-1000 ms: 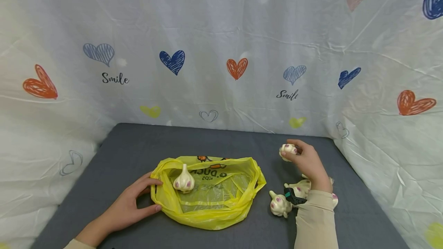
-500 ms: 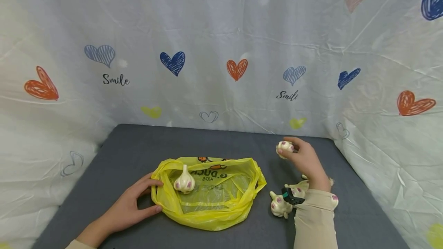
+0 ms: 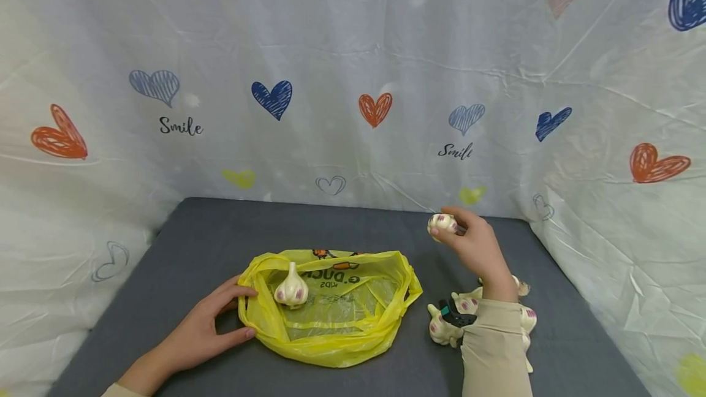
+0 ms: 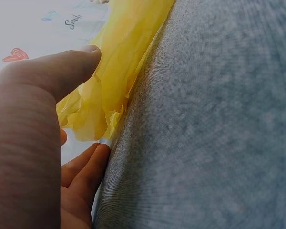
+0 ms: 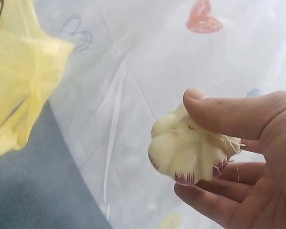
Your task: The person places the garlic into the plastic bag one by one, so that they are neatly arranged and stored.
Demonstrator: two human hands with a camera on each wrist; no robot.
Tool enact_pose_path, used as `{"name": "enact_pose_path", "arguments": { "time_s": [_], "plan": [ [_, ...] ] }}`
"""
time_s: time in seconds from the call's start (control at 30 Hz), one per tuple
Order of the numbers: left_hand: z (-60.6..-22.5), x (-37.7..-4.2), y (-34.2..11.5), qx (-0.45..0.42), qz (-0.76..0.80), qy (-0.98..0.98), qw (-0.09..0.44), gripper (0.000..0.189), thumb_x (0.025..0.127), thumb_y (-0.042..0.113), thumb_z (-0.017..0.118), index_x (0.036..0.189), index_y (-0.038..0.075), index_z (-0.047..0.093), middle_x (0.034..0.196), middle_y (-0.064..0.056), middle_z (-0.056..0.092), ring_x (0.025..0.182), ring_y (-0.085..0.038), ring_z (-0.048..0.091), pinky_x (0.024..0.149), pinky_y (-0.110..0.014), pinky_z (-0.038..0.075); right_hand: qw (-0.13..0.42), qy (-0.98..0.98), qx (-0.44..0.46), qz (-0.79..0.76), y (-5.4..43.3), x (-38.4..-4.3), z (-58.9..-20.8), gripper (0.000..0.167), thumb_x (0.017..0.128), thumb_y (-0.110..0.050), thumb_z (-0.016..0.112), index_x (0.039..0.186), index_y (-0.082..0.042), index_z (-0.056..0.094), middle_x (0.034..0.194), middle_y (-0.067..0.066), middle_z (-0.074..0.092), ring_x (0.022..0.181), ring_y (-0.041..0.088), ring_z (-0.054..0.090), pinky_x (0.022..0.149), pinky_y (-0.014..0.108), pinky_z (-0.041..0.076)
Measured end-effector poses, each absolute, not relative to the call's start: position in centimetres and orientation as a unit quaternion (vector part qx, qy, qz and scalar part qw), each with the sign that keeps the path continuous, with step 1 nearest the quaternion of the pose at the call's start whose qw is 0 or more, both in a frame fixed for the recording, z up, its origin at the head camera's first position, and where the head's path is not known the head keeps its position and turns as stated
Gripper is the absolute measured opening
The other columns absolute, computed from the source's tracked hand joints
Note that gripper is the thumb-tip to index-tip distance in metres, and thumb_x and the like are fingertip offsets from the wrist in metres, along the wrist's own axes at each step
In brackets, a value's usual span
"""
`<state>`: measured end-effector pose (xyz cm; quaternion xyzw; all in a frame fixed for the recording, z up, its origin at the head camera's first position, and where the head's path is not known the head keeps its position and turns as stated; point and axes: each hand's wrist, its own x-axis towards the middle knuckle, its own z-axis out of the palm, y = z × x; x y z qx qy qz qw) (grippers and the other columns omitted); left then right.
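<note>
A yellow plastic bag (image 3: 331,348) lies on the table with its mouth spread wide, and one garlic bulb (image 3: 291,287) sits inside at its left. My left hand (image 3: 204,329) touches the bag's left side, thumb and fingers spread apart against the rim; the left wrist view has the thumb on the yellow plastic (image 4: 128,47). Raised above the table to the right of the bag, my right hand (image 3: 478,250) grips another garlic bulb (image 3: 443,225) between thumb and fingers. In the right wrist view that garlic bulb (image 5: 186,150) shows its root end and purple-streaked cloves.
Several more garlic bulbs (image 3: 441,328) lie together at the right of the table, partly hidden by my right wrist and sleeve. A dark grey cloth (image 3: 231,225) covers the table. A white curtain (image 3: 331,35) printed with hearts surrounds its back and sides.
My right hand has risen slightly and moved left with the garlic bulb, away from the other bulbs. The left hand and the bag stay about where they were.
</note>
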<state>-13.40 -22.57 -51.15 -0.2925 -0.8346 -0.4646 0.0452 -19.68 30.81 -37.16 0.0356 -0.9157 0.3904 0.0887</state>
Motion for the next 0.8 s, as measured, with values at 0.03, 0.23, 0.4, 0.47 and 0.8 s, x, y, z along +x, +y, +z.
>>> {"name": "enact_pose_path", "arguments": {
  "time_s": [0.03,0.23,0.4,0.47,0.8],
  "plan": [
    [-51.2,-13.4,-22.6,-0.293,-0.465,-0.834,0.046,0.056,0.096,0.022,0.089,0.145,0.03,0.063,0.167,-0.019,0.043,0.148,0.009,0.035,0.103,-0.023,0.055,0.092,-0.914,0.038,0.393,30.6,-19.7,-37.0,0.064,0.103,-0.042,0.08,0.156,-0.012,0.06,0.152,0.021,0.059,0.137,0.045,0.06,0.104,0.059,0.057],
    [-51.1,-13.4,-22.6,-0.294,-0.466,-0.833,0.046,0.056,0.096,0.022,0.089,0.145,0.029,0.063,0.167,-0.019,0.043,0.148,0.009,0.035,0.104,-0.022,0.055,0.103,-0.909,0.052,0.401,30.0,-19.6,-36.7,0.059,0.101,-0.039,0.083,0.151,-0.012,0.064,0.146,0.019,0.063,0.132,0.042,0.064,0.103,0.058,0.058],
    [-51.1,-13.4,-22.6,-0.296,-0.465,-0.833,0.043,0.055,0.096,0.022,0.089,0.145,0.029,0.063,0.167,-0.018,0.043,0.148,0.009,0.036,0.103,-0.024,0.056,0.105,-0.908,0.061,0.401,29.5,-19.6,-36.8,0.059,0.101,-0.038,0.083,0.151,-0.013,0.064,0.146,0.018,0.063,0.13,0.04,0.065,0.101,0.057,0.059],
    [-51.1,-13.4,-22.5,-0.296,-0.464,-0.834,0.043,0.055,0.096,0.022,0.089,0.145,0.03,0.063,0.167,-0.018,0.043,0.148,0.008,0.036,0.103,-0.025,0.057,0.104,-0.908,0.066,0.401,29.3,-19.6,-36.7,0.059,0.101,-0.038,0.083,0.151,-0.012,0.064,0.146,0.018,0.063,0.129,0.04,0.066,0.101,0.056,0.06],
    [-51.3,-13.4,-22.5,-0.292,-0.468,-0.833,0.044,0.055,0.096,0.025,0.089,0.144,0.03,0.064,0.166,-0.017,0.044,0.149,0.006,0.036,0.104,-0.023,0.055,0.101,-0.904,0.085,0.406,28.1,-19.5,-36.4,0.059,0.1,-0.036,0.085,0.15,-0.012,0.065,0.147,0.017,0.063,0.127,0.04,0.069,0.098,0.055,0.061]
  ]
}}
